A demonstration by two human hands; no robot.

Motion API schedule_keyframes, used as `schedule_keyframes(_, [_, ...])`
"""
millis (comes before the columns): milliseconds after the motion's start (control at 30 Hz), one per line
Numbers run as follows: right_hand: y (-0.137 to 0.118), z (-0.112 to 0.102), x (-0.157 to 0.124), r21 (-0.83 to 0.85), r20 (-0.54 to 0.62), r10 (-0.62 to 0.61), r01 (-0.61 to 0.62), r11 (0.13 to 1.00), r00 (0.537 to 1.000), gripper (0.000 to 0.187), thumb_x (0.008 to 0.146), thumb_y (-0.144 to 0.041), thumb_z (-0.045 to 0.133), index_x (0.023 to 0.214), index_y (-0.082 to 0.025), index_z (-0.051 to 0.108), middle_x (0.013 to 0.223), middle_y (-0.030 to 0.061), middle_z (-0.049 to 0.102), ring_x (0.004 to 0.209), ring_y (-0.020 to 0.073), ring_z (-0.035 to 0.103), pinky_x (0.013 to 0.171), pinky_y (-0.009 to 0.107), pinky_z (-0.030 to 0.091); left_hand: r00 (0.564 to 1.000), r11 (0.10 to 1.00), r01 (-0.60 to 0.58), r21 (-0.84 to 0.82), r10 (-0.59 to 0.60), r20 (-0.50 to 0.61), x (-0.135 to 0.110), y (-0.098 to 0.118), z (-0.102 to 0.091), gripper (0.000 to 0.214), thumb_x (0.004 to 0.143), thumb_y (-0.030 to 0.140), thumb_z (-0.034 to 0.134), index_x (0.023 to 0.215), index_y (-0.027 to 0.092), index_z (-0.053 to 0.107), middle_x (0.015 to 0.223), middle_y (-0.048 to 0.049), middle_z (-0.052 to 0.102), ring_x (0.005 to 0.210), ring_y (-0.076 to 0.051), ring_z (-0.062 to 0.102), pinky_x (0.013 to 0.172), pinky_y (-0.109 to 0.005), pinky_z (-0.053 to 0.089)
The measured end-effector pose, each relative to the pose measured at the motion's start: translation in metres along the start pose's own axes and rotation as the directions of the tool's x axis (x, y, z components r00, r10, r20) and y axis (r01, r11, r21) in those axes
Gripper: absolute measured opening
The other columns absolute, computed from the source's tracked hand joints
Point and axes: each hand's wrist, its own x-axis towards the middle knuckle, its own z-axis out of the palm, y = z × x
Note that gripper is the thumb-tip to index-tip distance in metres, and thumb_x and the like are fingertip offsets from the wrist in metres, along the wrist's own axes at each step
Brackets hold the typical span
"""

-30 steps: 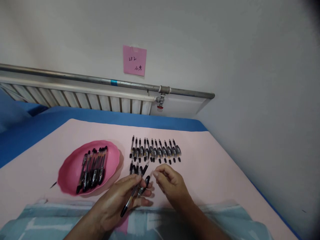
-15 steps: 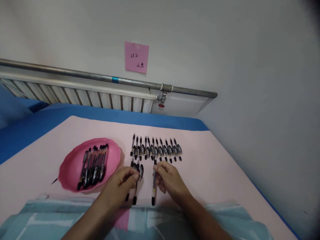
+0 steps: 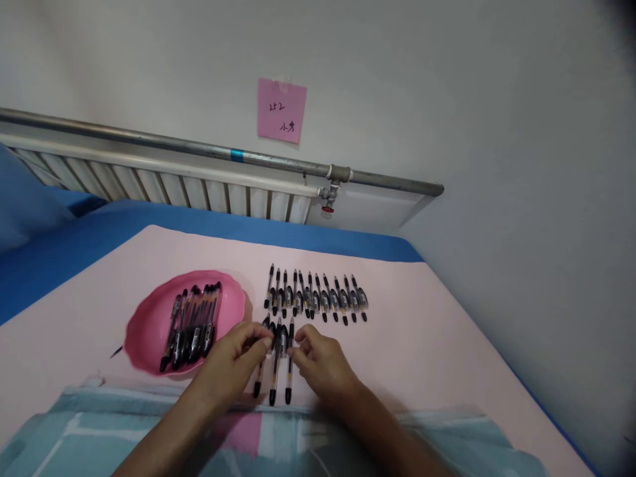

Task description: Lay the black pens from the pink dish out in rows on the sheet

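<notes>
Two uncapped black pens, a left pen (image 3: 257, 381) and a middle pen (image 3: 275, 371), lie upright in a front row. A loose pen cap (image 3: 283, 341) lies beside the middle one. My right hand (image 3: 320, 361) has its thumb and fingertips at a third pen (image 3: 289, 381), just right of that cap. My left hand (image 3: 243, 351) is pinched closed over the left pen, partly covering it and a dark cap. Whatever its fingertips hold is hidden. Behind, a longer row of uncapped pens (image 3: 325, 285) alternates with caps (image 3: 344, 300).
A pink scalloped basin (image 3: 142, 338) with several capped pens (image 3: 196, 328) stands on the left. A thin dark object (image 3: 116, 352) sticks out by its rim. The pink tabletop (image 3: 422, 344) has a blue edge. A radiator (image 3: 199, 192) and pipe (image 3: 179, 144) run along the wall.
My right hand has brought the third pen left, beside the cap in the front row. My left hand stays pinched near the left pen. The view has shifted slightly.
</notes>
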Motion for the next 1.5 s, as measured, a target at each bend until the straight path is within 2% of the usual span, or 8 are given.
schedule_keyframes(233, [-0.006, -0.010, -0.011, -0.037, -0.117, -0.153, 0.150, 0.988, 0.981, 0.007, 0.079, -0.022, 0.052, 0.075, -0.019, 0.056, 0.061, -0.0022, 0.054, 0.055, 0.0106, 0.048, 0.052, 0.021, 0.036, 0.969, 0.948, 0.243, -0.207, -0.226, 0.104, -0.005, 0.006, 0.005, 0.015, 0.071, 0.027, 0.055, 0.083, 0.018, 0.058, 0.078, -0.0007, 0.060, 0.069, -0.016, 0.055, 0.060, -0.028, 0.043])
schedule_keyframes(367, [-0.014, -0.018, -0.023, -0.100, -0.192, -0.454, 0.443, 0.891, 0.870, 0.014, 0.084, -0.018, 0.046, 0.087, -0.019, 0.060, 0.080, 0.0037, 0.061, 0.073, 0.0134, 0.056, 0.065, 0.024, 0.045, 0.947, 0.900, 0.300, -0.318, -0.240, 0.214, -0.007, 0.000, 0.010, 0.021, 0.072, 0.026, 0.056, 0.092, 0.019, 0.055, 0.083, -0.0008, 0.061, 0.063, -0.014, 0.060, 0.056, -0.025, 0.042])
schedule_keyframes(500, [-0.017, -0.016, -0.029, -0.267, -0.050, -0.638, 0.605, 0.750, 0.769, 0.029, 0.083, -0.010, 0.045, 0.104, -0.021, 0.060, 0.102, 0.0072, 0.061, 0.091, 0.0168, 0.055, 0.078, 0.028, 0.047, 0.930, 0.846, 0.324, -0.423, -0.201, 0.309, -0.007, -0.008, 0.013, 0.043, 0.071, 0.022, 0.063, 0.110, 0.021, 0.048, 0.089, -0.0025, 0.062, 0.053, -0.010, 0.058, 0.053, -0.025, 0.042])
schedule_keyframes(867, [-0.023, -0.017, -0.032, -0.308, 0.227, -0.658, 0.694, 0.651, 0.718, 0.019, 0.084, -0.015, 0.051, 0.099, -0.018, 0.062, 0.097, 0.0076, 0.063, 0.086, 0.0172, 0.055, 0.077, 0.029, 0.046, 0.881, 0.767, 0.421, -0.484, -0.218, 0.421, -0.010, -0.004, 0.010, 0.057, 0.074, 0.016, 0.063, 0.126, 0.017, 0.039, 0.101, -0.0093, 0.060, 0.053, -0.012, 0.062, 0.056, -0.032, 0.050])
schedule_keyframes(967, [-0.020, -0.016, -0.032, -0.196, 0.120, -0.593, 0.605, 0.772, 0.796, 0.025, 0.082, -0.014, 0.051, 0.104, -0.020, 0.060, 0.100, 0.0074, 0.062, 0.090, 0.0178, 0.055, 0.079, 0.030, 0.045, 0.867, 0.755, 0.450, -0.477, -0.241, 0.436, -0.010, 0.001, 0.008, 0.057, 0.074, 0.014, 0.059, 0.127, 0.015, 0.037, 0.101, -0.0115, 0.060, 0.053, -0.013, 0.064, 0.061, -0.034, 0.052])
schedule_keyframes(1100, [-0.013, -0.016, -0.027, 0.203, -0.060, -0.134, 0.144, 0.969, 0.989, 0.018, 0.079, -0.023, 0.053, 0.094, -0.019, 0.061, 0.076, 0.0019, 0.060, 0.065, 0.0121, 0.055, 0.059, 0.024, 0.044, 0.894, 0.748, 0.416, -0.518, -0.232, 0.383, -0.012, 0.009, 0.006, 0.058, 0.074, 0.014, 0.055, 0.129, 0.023, 0.037, 0.131, -0.0161, 0.045, 0.063, -0.016, 0.067, 0.067, -0.037, 0.053])
schedule_keyframes(1267, [-0.013, -0.012, -0.023, 0.543, 0.171, 0.140, -0.212, 0.812, 0.975, 0.020, 0.075, -0.032, 0.053, 0.084, -0.018, 0.063, 0.058, -0.0031, 0.054, 0.040, 0.0063, 0.039, 0.039, 0.020, 0.029, 0.948, 0.888, 0.238, -0.395, -0.124, 0.293, -0.016, 0.013, 0.009, 0.054, 0.082, 0.022, 0.050, 0.132, 0.036, 0.034, 0.147, -0.0101, 0.027, 0.061, -0.011, 0.066, 0.068, -0.034, 0.051])
schedule_keyframes(1500, [-0.013, -0.007, -0.022, 0.558, 0.167, 0.085, -0.165, 0.814, 0.982, 0.016, 0.073, -0.033, 0.059, 0.073, -0.017, 0.063, 0.062, -0.0012, 0.057, 0.057, 0.0102, 0.050, 0.054, 0.023, 0.039, 0.940, 0.944, 0.158, -0.290, -0.054, 0.337, -0.019, -0.001, 0.023, 0.057, 0.087, 0.032, 0.046, 0.140, 0.025, 0.026, 0.100, -0.0085, 0.062, 0.071, -0.016, 0.063, 0.075, -0.036, 0.049])
